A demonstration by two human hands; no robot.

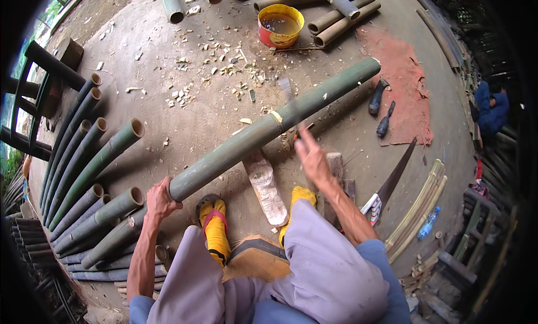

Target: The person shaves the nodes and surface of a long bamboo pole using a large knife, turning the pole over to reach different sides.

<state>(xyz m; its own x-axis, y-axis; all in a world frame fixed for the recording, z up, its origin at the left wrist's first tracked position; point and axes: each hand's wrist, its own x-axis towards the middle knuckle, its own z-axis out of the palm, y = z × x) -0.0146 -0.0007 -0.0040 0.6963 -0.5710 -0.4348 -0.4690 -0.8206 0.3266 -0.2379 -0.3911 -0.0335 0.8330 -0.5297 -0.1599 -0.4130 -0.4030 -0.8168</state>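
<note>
A long, thick green bamboo pole [224, 153] slants across in front of me, its near end low at the left and its far end up at the right. My left hand [162, 198] is closed around that near end. A pale cut notch [276, 117] shows midway along the pole. Motion smears my right hand [312, 160], beside the notch. It seems to grip a flat-bladed tool [286, 90], whose blurred blade crosses the pole; its exact kind I cannot make out. Under the pole, a pale worn wooden piece [266, 192] lies between my feet in yellow socks.
Several dark bamboo lengths [103, 212] are stacked at the left. Bamboo chips [213, 61] litter the ground by a yellow-red bucket of liquid [281, 26]. A handsaw [395, 175], two dark-handled tools [382, 108], a red mat [412, 72] and split strips [420, 212] lie right. A person [492, 108] sits far right.
</note>
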